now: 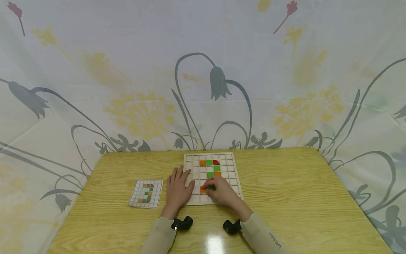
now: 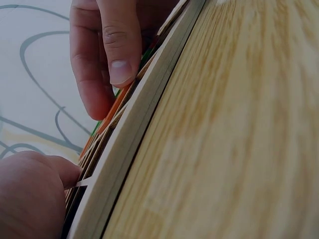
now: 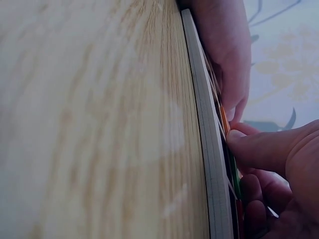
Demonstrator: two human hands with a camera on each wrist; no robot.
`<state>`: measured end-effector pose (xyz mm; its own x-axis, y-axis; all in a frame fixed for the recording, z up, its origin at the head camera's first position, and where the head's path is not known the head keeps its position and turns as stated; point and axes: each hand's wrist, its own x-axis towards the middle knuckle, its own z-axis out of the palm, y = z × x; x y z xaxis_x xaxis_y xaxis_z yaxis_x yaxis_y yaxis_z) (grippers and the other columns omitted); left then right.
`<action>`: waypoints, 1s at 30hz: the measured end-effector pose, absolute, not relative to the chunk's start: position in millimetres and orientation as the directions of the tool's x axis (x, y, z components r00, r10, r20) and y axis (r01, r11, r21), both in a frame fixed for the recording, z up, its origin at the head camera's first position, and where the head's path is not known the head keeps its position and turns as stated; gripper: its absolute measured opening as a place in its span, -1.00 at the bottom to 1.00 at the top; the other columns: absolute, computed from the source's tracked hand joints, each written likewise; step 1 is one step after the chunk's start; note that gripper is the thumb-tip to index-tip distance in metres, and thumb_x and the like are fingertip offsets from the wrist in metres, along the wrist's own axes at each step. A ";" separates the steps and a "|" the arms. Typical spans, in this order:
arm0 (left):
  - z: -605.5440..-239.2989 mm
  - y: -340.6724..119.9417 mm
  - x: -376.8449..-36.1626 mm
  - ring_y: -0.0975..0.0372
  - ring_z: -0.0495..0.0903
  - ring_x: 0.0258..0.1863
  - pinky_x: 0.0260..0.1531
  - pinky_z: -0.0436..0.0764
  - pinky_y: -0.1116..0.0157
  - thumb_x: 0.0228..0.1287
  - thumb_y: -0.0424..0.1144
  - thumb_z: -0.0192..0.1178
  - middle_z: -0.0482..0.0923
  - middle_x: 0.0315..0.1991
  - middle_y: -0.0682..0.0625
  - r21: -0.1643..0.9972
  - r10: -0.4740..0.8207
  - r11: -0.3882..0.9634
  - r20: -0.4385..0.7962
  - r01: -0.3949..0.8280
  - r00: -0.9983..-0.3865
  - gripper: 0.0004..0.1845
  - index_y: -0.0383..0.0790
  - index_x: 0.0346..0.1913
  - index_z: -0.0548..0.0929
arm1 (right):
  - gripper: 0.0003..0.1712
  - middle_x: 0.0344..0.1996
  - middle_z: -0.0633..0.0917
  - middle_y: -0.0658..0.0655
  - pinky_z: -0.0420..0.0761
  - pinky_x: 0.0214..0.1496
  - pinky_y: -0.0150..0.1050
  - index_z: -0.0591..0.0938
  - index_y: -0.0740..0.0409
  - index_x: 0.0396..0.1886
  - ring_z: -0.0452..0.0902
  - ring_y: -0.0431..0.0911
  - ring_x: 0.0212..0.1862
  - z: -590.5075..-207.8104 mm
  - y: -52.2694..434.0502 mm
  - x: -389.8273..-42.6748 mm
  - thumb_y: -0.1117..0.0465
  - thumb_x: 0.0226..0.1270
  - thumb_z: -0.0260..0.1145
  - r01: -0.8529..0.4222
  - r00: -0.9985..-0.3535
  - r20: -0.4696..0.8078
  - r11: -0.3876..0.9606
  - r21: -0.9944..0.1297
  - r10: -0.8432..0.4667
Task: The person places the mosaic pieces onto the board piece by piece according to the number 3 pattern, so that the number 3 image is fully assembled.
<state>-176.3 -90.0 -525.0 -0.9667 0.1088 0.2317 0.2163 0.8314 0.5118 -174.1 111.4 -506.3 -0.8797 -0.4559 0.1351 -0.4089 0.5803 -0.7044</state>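
Note:
A pale wooden grid board (image 1: 233,176) lies at the table's middle. Orange, green and red tiles (image 1: 209,163) fill some upper cells, and an orange tile (image 1: 202,190) sits in a lower row. My right hand (image 1: 210,187) rests on the board's near part, its fingers curled and pinching a green tile (image 1: 211,188) beside that orange tile. My left hand (image 1: 179,181) lies flat, fingers straight, across the board's left edge. In the left wrist view the board's edge (image 2: 134,134) and the right hand's fingers (image 2: 112,55) show. In the right wrist view the thumb (image 3: 264,149) presses at the tiles.
A pattern card (image 1: 146,193) with a small coloured grid lies on the wooden table (image 1: 301,197) left of the board. A flowered cloth (image 1: 203,88) stands behind and at both sides of the table. Black wrist cameras (image 1: 182,223) sit on both sleeves.

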 end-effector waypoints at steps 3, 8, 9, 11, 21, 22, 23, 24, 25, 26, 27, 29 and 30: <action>-525.4 -89.8 -176.6 -0.14 0.05 0.50 0.37 0.06 -0.22 0.43 -0.03 0.14 0.24 0.48 -0.20 0.515 0.109 0.830 0.227 0.214 -0.968 -0.50 -0.16 0.34 0.54 | -0.83 -0.14 0.67 0.01 0.51 0.13 0.05 0.79 0.06 -0.19 0.55 0.05 0.02 -506.1 112.7 -173.9 0.36 0.32 0.37 -0.419 -0.875 0.147 0.569 -0.707 -0.462; -524.6 -90.5 -177.1 -0.14 0.04 0.50 0.38 0.05 -0.21 0.43 -0.04 0.14 0.23 0.48 -0.20 0.531 0.110 0.822 0.204 0.205 -0.973 -0.50 -0.17 0.33 0.54 | -0.82 -0.11 0.67 0.00 0.57 0.03 -0.04 0.77 0.04 -0.13 0.57 -0.02 -0.04 -505.4 115.4 -173.5 0.33 0.34 0.37 -0.396 -0.881 0.130 0.559 -0.728 -0.455; -523.9 -91.0 -177.3 -0.15 0.05 0.50 0.37 0.06 -0.22 0.43 -0.05 0.15 0.24 0.48 -0.21 0.536 0.111 0.819 0.205 0.206 -0.973 -0.51 -0.18 0.32 0.55 | -0.82 -0.11 0.67 -0.02 0.58 -0.01 -0.08 0.76 0.03 -0.12 0.57 -0.06 -0.07 -505.4 115.7 -173.6 0.32 0.35 0.37 -0.384 -0.887 0.123 0.560 -0.734 -0.446; -521.9 -91.7 -178.1 -0.16 0.06 0.49 0.36 0.07 -0.23 0.43 -0.07 0.15 0.25 0.47 -0.22 0.544 0.112 0.813 0.201 0.206 -0.973 -0.52 -0.19 0.31 0.56 | -0.82 -0.14 0.67 -0.04 0.58 -0.09 -0.15 0.76 0.03 -0.11 0.56 -0.12 -0.15 -505.0 116.6 -173.6 0.31 0.35 0.36 -0.354 -0.900 0.111 0.558 -0.751 -0.422; -514.0 -92.1 -183.1 -0.21 0.21 0.41 0.32 0.20 -0.23 0.43 -0.14 0.15 0.35 0.39 -0.27 0.574 0.098 0.788 0.239 0.222 -0.966 -0.58 -0.26 0.24 0.60 | -0.81 -0.24 0.67 -0.06 0.58 -0.19 -0.26 0.76 0.11 -0.10 0.55 -0.17 -0.27 -499.6 126.2 -176.4 0.35 0.34 0.35 -0.343 -0.914 0.153 0.513 -0.787 -0.375; -513.4 -92.2 -184.1 -0.20 0.23 0.40 0.32 0.21 -0.21 0.44 -0.14 0.15 0.36 0.38 -0.27 0.576 0.099 0.786 0.244 0.226 -0.965 -0.59 -0.27 0.23 0.60 | -0.81 -0.23 0.67 -0.04 0.59 -0.20 -0.26 0.76 0.12 -0.10 0.56 -0.16 -0.27 -498.4 127.6 -176.3 0.35 0.34 0.34 -0.338 -0.917 0.154 0.508 -0.792 -0.369; -512.2 -92.3 -184.8 -0.20 0.25 0.39 0.31 0.23 -0.19 0.44 -0.14 0.14 0.37 0.37 -0.27 0.579 0.101 0.783 0.245 0.229 -0.964 -0.59 -0.27 0.22 0.61 | -0.81 -0.21 0.68 -0.02 0.59 -0.21 -0.26 0.76 0.13 -0.10 0.57 -0.15 -0.27 -497.1 129.0 -176.2 0.36 0.34 0.34 -0.332 -0.918 0.153 0.501 -0.799 -0.365; -511.6 -92.4 -185.7 -0.19 0.27 0.38 0.31 0.26 -0.18 0.44 -0.13 0.14 0.38 0.36 -0.26 0.580 0.101 0.783 0.241 0.227 -0.965 -0.60 -0.26 0.22 0.61 | -0.81 -0.20 0.68 0.00 0.60 -0.22 -0.26 0.76 0.14 -0.09 0.57 -0.15 -0.27 -496.2 130.4 -176.1 0.36 0.35 0.34 -0.331 -0.919 0.156 0.495 -0.803 -0.362; -510.9 -92.5 -186.4 -0.18 0.29 0.37 0.30 0.28 -0.16 0.45 -0.13 0.13 0.39 0.36 -0.25 0.584 0.101 0.780 0.236 0.224 -0.966 -0.60 -0.25 0.22 0.62 | -0.82 -0.20 0.68 0.00 0.60 -0.23 -0.28 0.75 0.15 -0.09 0.57 -0.15 -0.28 -495.6 131.9 -176.1 0.35 0.36 0.33 -0.333 -0.919 0.161 0.492 -0.805 -0.359; -510.0 -92.6 -186.8 -0.17 0.31 0.36 0.29 0.30 -0.15 0.45 -0.13 0.13 0.40 0.35 -0.24 0.592 0.099 0.775 0.230 0.220 -0.968 -0.60 -0.24 0.23 0.62 | -0.82 -0.20 0.68 0.02 0.60 -0.23 -0.28 0.75 0.16 -0.09 0.57 -0.15 -0.28 -495.3 133.7 -176.0 0.35 0.36 0.33 -0.335 -0.920 0.167 0.488 -0.806 -0.356; -508.8 -92.7 -186.9 -0.16 0.33 0.34 0.28 0.32 -0.14 0.45 -0.14 0.13 0.42 0.34 -0.24 0.604 0.096 0.767 0.224 0.216 -0.970 -0.60 -0.24 0.22 0.62 | -0.82 -0.20 0.68 0.03 0.61 -0.23 -0.28 0.75 0.17 -0.09 0.57 -0.16 -0.27 -495.3 135.4 -176.0 0.35 0.37 0.33 -0.342 -0.918 0.176 0.483 -0.806 -0.355; -506.0 -92.9 -186.1 -0.14 0.37 0.31 0.25 0.37 -0.12 0.45 -0.15 0.14 0.45 0.32 -0.21 0.619 0.094 0.757 0.214 0.210 -0.972 -0.62 -0.22 0.22 0.63 | -0.83 -0.20 0.68 0.06 0.63 -0.22 -0.28 0.74 0.21 -0.08 0.59 -0.15 -0.27 -494.5 138.7 -175.6 0.36 0.37 0.33 -0.360 -0.913 0.201 0.469 -0.807 -0.355; -504.9 -93.1 -185.6 -0.13 0.39 0.30 0.23 0.40 -0.11 0.46 -0.16 0.14 0.47 0.31 -0.20 0.629 0.093 0.750 0.206 0.205 -0.974 -0.63 -0.20 0.22 0.64 | -0.82 -0.19 0.68 0.08 0.64 -0.21 -0.27 0.74 0.22 -0.08 0.59 -0.15 -0.27 -494.2 140.5 -175.4 0.37 0.37 0.33 -0.370 -0.910 0.215 0.462 -0.806 -0.354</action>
<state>-185.6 -93.1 -504.9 -0.9741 0.0927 0.2065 0.2046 0.7504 0.6285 -175.4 140.5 -494.2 -0.9102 -0.3538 0.2153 -0.3702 0.4621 -0.8058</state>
